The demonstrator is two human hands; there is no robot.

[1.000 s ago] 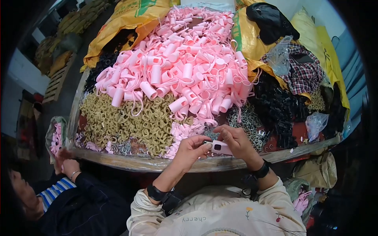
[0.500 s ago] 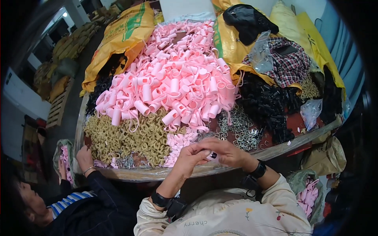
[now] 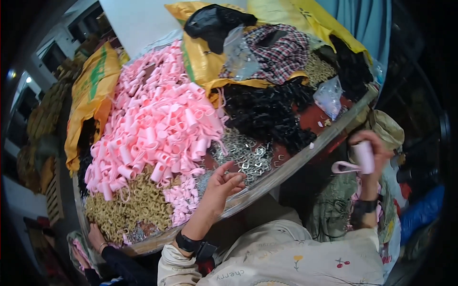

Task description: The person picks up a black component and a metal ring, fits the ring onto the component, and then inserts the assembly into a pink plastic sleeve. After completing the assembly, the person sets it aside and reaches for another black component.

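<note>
Off to the right, past the table edge, my right hand (image 3: 380, 148) is closed around a pink plastic tube with a strap loop (image 3: 364, 158); the loop sticks out to the left. Below it stands an open woven sack (image 3: 329, 202) with pink pieces inside, partly hidden by my forearm. My left hand (image 3: 217, 190) hovers over the table's near edge, fingers apart and holding nothing. Closest to it are a heap of small silver metal hooks (image 3: 253, 159) and a pile of small pink parts (image 3: 183, 200). A large mound of similar pink tubes (image 3: 157, 124) lies beyond.
Tan plastic clips (image 3: 129, 209) lie at the table's near left, and black parts (image 3: 267, 112) toward the right. A wooden rim (image 3: 305, 152) borders the table. Yellow sacks (image 3: 202, 59) and a checked cloth (image 3: 281, 52) lie at the back. A co-worker's hand (image 3: 97, 237) touches the left corner.
My hands were together over the table edge and have parted. The right one swung right with the pink tube, over the sack; the left opened. The whole view turned right.
</note>
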